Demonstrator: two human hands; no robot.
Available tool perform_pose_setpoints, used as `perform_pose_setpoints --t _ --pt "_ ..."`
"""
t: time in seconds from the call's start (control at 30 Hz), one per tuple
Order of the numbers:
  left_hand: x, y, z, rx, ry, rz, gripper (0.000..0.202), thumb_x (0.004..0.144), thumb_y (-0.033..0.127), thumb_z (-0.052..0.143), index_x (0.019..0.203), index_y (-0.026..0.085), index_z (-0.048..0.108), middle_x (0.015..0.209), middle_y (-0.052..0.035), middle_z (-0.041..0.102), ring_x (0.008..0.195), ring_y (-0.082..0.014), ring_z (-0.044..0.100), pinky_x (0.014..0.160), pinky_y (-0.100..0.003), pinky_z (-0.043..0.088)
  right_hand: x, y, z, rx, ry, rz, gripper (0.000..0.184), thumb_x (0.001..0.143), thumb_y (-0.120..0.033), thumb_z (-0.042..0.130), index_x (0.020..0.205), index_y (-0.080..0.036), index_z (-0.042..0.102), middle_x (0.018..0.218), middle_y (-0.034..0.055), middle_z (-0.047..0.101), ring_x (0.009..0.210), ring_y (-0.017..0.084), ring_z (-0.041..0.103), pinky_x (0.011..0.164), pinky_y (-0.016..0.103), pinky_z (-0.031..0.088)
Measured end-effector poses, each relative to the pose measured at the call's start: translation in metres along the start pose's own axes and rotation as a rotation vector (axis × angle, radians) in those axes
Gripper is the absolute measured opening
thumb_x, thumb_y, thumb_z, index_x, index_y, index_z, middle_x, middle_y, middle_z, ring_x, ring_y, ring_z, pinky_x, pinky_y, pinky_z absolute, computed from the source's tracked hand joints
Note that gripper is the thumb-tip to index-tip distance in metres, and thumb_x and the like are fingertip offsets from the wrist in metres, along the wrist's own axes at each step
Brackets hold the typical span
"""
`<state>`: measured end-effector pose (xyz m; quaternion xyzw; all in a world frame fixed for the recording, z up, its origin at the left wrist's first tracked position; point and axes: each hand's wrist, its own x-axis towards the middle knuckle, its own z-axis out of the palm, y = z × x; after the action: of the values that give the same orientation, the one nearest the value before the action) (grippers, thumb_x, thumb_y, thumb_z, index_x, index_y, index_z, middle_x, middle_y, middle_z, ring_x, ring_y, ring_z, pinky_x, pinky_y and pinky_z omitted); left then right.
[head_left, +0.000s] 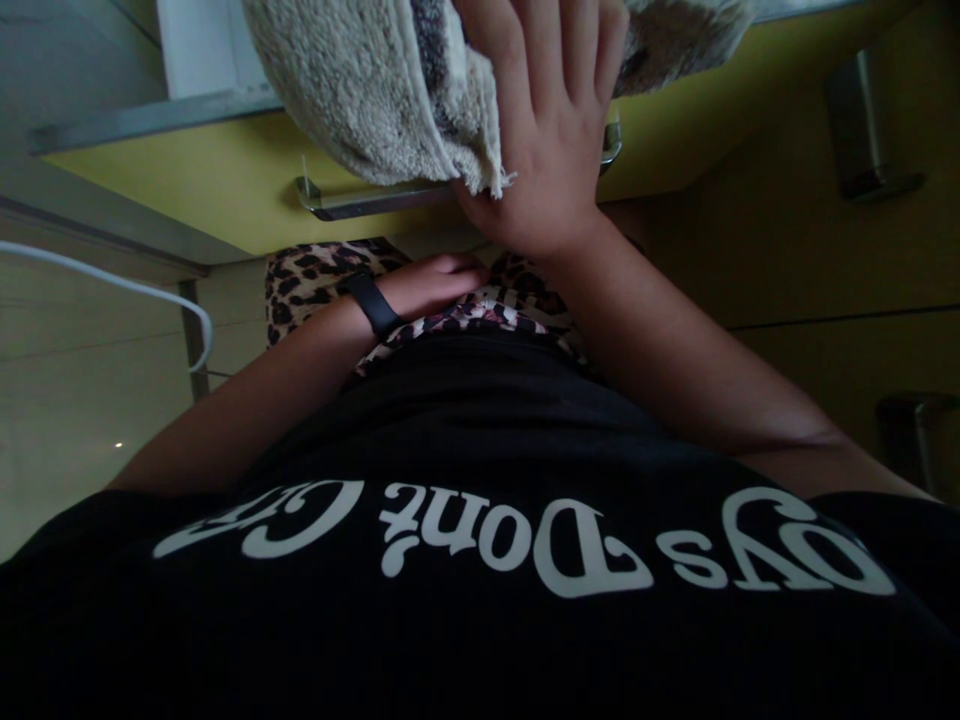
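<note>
While the right hand (553, 130) clasps the towel (349, 85), the left hand (435, 285) lies apart, grip unclear.
Likely a holding step; moving needs firmness.

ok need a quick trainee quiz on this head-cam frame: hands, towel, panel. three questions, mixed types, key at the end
1. Multiple choice: which wrist wears the black band? A) right B) left C) neither
2. Short answer: which hand is touching the towel?
3. True or false: the panel bearing the metal handle nearest the towel is yellow.

Key
1: B.
2: The right hand; the left hand is at the lap, apart from the towel.
3: True.
</note>
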<state>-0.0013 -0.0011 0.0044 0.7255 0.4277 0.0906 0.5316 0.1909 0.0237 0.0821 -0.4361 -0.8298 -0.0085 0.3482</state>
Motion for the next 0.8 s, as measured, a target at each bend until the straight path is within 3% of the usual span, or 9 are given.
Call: perform_pose_setpoints --t 0.23,0.37,0.6,0.8 --pt "-0.0005 0.0017 -0.0003 0.015 -0.008 -0.008 0.047 0.107 0.049 0.054 0.128 0.014 0.077 0.13 -0.0106 0.077 0.131 -0.0314 0.067 0.125 -0.042 0.047 -0.0001 0.0017 -0.0005 -0.046 -0.002 -0.062 0.077 0.104 -0.066 0.022 0.168 -0.028 0.041 0.171 -0.0048 0.049 0.161 0.031 0.052 0.139 0.053 0.043" --pt "0.0001 0.0021 0.0003 0.022 -0.004 -0.014 0.05 0.105 0.051 0.053 0.129 0.013 0.076 0.132 -0.011 0.077 0.131 -0.0315 0.067 0.124 -0.042 0.047 0.0008 0.0022 0.0006 -0.058 -0.007 -0.039 0.073 0.104 -0.065 0.026 0.168 -0.032 0.041 0.172 -0.008 0.048 0.16 0.031 0.053 0.14 0.051 0.042" --pt "0.0008 0.0016 0.0017 0.003 0.01 -0.042 0.047 0.106 0.049 0.054 0.125 0.012 0.076 0.127 -0.0117 0.077 0.129 -0.0336 0.067 0.125 -0.046 0.047 -0.0002 0.0004 -0.0005 -0.089 -0.029 -0.048 0.076 0.105 -0.061 0.018 0.17 -0.028 0.038 0.172 -0.0059 0.047 0.161 0.032 0.051 0.139 0.052 0.042" --pt "-0.0005 0.0018 0.0002 0.003 0.004 -0.009 0.048 0.105 0.052 0.055 0.125 0.014 0.077 0.128 -0.0102 0.078 0.129 -0.0321 0.068 0.124 -0.042 0.047 -0.0007 0.0009 -0.0004 -0.09 -0.03 -0.048 0.075 0.105 -0.056 0.013 0.169 -0.028 0.039 0.173 -0.0058 0.047 0.161 0.031 0.051 0.139 0.053 0.043"
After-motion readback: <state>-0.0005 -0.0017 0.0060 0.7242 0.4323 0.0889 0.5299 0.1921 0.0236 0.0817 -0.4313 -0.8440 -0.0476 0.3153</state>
